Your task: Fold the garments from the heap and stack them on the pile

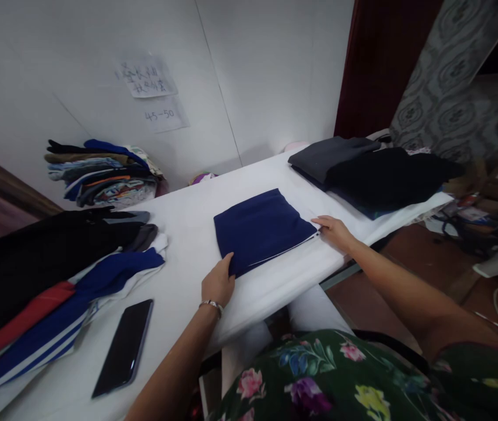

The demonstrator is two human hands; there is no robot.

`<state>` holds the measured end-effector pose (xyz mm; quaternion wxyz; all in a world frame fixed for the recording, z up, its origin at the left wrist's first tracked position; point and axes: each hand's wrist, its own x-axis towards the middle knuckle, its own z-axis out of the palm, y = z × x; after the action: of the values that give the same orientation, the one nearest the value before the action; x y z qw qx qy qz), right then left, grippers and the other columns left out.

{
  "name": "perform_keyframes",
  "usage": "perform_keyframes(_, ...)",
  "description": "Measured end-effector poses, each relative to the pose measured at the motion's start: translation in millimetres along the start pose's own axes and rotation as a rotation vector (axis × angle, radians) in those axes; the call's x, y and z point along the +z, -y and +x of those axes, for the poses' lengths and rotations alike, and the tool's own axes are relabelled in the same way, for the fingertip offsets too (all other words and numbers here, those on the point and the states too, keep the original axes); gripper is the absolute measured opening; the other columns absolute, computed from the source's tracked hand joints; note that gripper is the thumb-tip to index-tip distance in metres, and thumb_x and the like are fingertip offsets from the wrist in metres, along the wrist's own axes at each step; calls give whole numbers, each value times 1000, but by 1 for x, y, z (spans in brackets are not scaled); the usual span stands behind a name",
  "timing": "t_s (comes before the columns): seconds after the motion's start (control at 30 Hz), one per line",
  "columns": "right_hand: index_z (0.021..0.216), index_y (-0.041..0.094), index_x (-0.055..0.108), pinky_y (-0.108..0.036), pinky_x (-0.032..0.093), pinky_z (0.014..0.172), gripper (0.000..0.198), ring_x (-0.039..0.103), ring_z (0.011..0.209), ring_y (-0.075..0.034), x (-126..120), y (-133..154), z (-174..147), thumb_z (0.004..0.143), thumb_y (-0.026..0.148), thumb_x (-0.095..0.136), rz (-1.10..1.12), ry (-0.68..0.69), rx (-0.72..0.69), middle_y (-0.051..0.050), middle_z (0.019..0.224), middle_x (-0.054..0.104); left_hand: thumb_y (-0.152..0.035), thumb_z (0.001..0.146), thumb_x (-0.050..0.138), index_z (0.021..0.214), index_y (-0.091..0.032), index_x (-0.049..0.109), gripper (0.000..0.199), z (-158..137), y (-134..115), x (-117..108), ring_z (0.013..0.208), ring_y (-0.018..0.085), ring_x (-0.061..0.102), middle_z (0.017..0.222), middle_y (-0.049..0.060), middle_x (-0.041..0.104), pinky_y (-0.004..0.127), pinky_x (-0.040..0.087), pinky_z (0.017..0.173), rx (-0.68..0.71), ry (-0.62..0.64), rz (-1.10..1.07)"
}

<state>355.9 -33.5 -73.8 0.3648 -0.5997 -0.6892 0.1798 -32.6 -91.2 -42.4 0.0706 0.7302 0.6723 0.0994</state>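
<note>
A navy blue folded garment (261,228) lies flat on the white-covered table (187,234), with a thin white line along its near edge. My left hand (219,282), with a bracelet at the wrist, pinches its near left corner. At the near right corner my right hand (335,233) has thumb and fingers closed on the edge. Both hands rest low, close to the tabletop. What kind of garment it is cannot be told from its folded shape.
Dark clothes (375,175) are piled at the right end. On the left lie a black garment (47,245), a blue striped one (55,345) and a phone (123,345). Beyond the table stands a stack of folded clothes (103,175). Handwritten papers (150,76) hang on the wall.
</note>
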Motion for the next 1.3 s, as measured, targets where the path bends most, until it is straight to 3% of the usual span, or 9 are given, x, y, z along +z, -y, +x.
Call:
perform_keyframes(0.2, 108, 25, 69, -40, 38, 105, 44, 56, 112, -22, -9, 2, -1, 73, 16, 44, 92, 59, -8, -2, 120, 62, -23, 80, 55, 139, -30, 41, 61, -5, 6, -5, 106, 25, 60, 124, 5, 61, 34, 46, 88, -5, 55, -68)
perform_keyframes(0.37, 131, 19, 53, -42, 41, 103, 58, 55, 115, -25, -18, 8, 2, 73, 22, 56, 325, 45, 267, -8, 128, 58, -48, 77, 60, 142, -26, 35, 73, -5, 14, -18, 74, 20, 63, 84, 2, 66, 31, 48, 71, -23, 117, -396)
perform_keyframes(0.47, 137, 19, 45, -41, 49, 94, 65, 56, 114, -27, -20, 11, 18, 77, 38, 60, 443, 66, 414, -11, 130, 56, -53, 78, 58, 144, -19, 30, 79, 8, 18, -25, 67, 14, 61, 90, 4, 64, 26, 48, 62, -206, 144, -746)
perform_keyframes(0.6, 136, 15, 46, -42, 51, 88, 80, 56, 114, -33, -15, 21, 46, 71, 55, 67, 304, 118, 503, -19, 129, 55, -52, 83, 54, 141, -14, 33, 73, 41, 15, -22, 64, 14, 62, 100, 10, 64, 27, 52, 57, -508, 116, -987)
perform_keyframes(0.77, 131, 15, 52, -41, 54, 77, 84, 62, 102, -33, -9, 34, 67, 62, 59, 72, 230, 222, 542, -22, 125, 57, -38, 75, 70, 118, -11, 55, 54, 76, 7, -11, 86, 22, 68, 103, 13, 69, 32, 54, 76, -533, 35, -1048)
perform_keyframes(0.87, 130, 15, 52, -41, 55, 69, 83, 65, 93, -32, -10, 40, 70, 60, 54, 75, 301, 277, 619, -21, 116, 63, -27, 76, 70, 108, -8, 59, 39, 81, 3, -9, 87, 23, 68, 101, 16, 70, 33, 55, 78, -537, 59, -1124)
perform_keyframes(1.03, 137, 22, 44, -42, 51, 85, 82, 60, 108, -31, -18, 36, 59, 64, 43, 74, 434, 230, 563, -13, 124, 61, -25, 70, 76, 105, -12, 57, 42, 59, 3, -7, 81, 20, 69, 94, 12, 71, 31, 57, 73, -530, 49, -1233)
perform_keyframes(1.2, 139, 18, 43, -43, 42, 99, 83, 49, 123, -33, -19, 22, 47, 65, 44, 73, 341, 260, 477, -17, 132, 53, -43, 68, 75, 108, -15, 55, 53, 46, 13, -12, 57, 17, 64, 75, 4, 69, 30, 54, 50, -593, 256, -1188)
perform_keyframes(1.3, 144, 16, 34, -42, 37, 104, 90, 43, 129, -31, -15, 24, 47, 67, 43, 71, 339, 241, 471, -18, 140, 44, -51, 70, 71, 98, -14, 60, 47, 56, 15, -16, 51, 13, 60, 63, 0, 64, 25, 50, 47, -617, 173, -1115)
